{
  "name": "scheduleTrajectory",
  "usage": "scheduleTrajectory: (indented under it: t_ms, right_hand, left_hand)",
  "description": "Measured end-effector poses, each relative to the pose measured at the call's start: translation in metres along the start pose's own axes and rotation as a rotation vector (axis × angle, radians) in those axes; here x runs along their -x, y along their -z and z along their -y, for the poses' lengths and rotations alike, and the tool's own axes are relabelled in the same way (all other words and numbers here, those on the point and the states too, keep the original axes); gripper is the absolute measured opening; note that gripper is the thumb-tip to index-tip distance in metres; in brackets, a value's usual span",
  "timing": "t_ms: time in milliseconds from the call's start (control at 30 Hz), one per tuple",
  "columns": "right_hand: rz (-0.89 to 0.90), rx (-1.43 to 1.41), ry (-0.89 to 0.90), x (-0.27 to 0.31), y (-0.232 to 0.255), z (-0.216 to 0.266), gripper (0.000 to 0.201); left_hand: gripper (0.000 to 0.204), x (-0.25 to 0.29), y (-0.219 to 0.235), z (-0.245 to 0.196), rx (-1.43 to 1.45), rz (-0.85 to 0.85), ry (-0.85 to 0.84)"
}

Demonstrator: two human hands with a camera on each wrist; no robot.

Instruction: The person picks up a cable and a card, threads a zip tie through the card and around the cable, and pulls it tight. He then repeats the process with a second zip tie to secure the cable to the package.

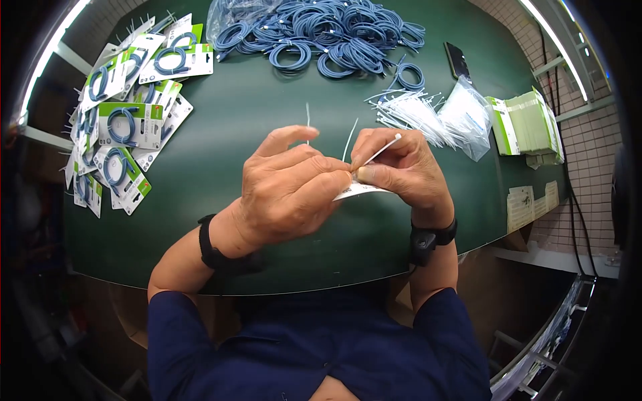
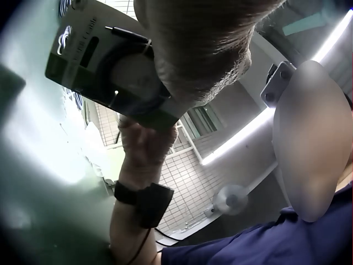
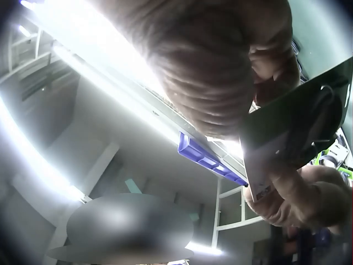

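Note:
A packaging card stands nearly edge-on between my hands in the head view. In the left wrist view, the card carries a coiled cable on its face. My left hand grips the card, and its raised finger is beside a thin upright white strand. My right hand pinches a white cable tie at the card's upper edge, its square head pointing up and right. Another thin strand rises between the hands. The fingertips of both hands meet there and hide where the tie enters the card.
Carded cables are piled at the left of the green table. Loose blue cable coils heap at the back. To the right lie white cable ties, a plastic bag, a phone and a stack of cards.

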State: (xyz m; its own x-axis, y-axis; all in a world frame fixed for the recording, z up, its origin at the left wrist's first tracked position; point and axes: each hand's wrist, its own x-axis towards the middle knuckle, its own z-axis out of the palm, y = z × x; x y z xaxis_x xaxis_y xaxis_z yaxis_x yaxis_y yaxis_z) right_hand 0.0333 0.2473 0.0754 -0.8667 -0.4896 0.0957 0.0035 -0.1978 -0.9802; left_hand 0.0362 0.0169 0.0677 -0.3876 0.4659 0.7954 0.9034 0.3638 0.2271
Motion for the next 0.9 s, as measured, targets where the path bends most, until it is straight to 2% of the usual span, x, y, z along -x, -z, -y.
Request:
scheduleTrajectory:
  t_ms: [100, 167, 233, 267, 300, 333, 400, 433, 500, 533, 633, 733, 900]
  right_hand:
    - [0.029, -0.058, -0.014, 0.000, 0.002, 0.001, 0.004]
    - [0.051, -0.083, -0.018, -0.001, 0.001, 0.001, 0.005]
    - [-0.245, -0.171, 0.102, -0.002, -0.003, -0.007, 0.007]
    - [-0.393, -0.215, 0.160, -0.003, -0.006, -0.011, 0.008]
    - [-0.384, -0.213, 0.159, -0.004, -0.009, -0.015, 0.008]
    - [-0.446, -0.075, 0.301, -0.005, -0.012, -0.020, 0.011]
    - [-0.560, 0.205, 0.584, -0.009, -0.016, -0.024, 0.017]
    - [-0.548, 0.207, 0.584, -0.011, -0.017, -0.023, 0.017]
    - [-0.381, 0.909, 0.814, -0.014, -0.018, -0.022, 0.027]
    - [-0.375, 0.910, 0.811, -0.016, -0.021, -0.023, 0.027]
    - [-0.307, 1.205, 0.829, -0.021, -0.030, -0.030, 0.035]
    - [-0.332, 1.224, 0.832, -0.023, -0.031, -0.035, 0.038]
    - [-0.378, 1.188, 0.880, -0.024, -0.025, -0.042, 0.036]
  left_hand:
    - [0.013, -0.001, 0.002, -0.002, 0.076, -0.005, 0.019]
    - [0.011, 0.000, 0.001, 0.001, 0.249, -0.008, 0.138]
    - [0.010, 0.001, 0.000, 0.004, 0.328, -0.017, 0.198]
    - [0.009, 0.002, -0.001, 0.005, 0.429, -0.071, 0.383]
    - [0.008, 0.002, -0.001, 0.006, 0.530, -0.128, 0.567]
    - [0.007, 0.003, -0.001, 0.008, 0.630, -0.189, 0.752]
    - [0.007, 0.003, -0.003, 0.018, 0.704, -0.227, 0.792]
    - [0.008, 0.004, -0.005, 0.024, 0.784, -0.252, 0.830]
    - [0.010, 0.007, -0.009, 0.033, 0.865, -0.284, 0.870]
    - [0.010, 0.010, -0.013, 0.036, 0.888, -0.277, 0.887]
    - [0.010, 0.019, -0.021, 0.039, 0.940, -0.256, 0.928]
    - [0.011, 0.021, -0.029, 0.037, 1.009, -0.231, 0.999]
    - [0.011, 0.016, -0.024, 0.032, 1.056, -0.212, 0.983]
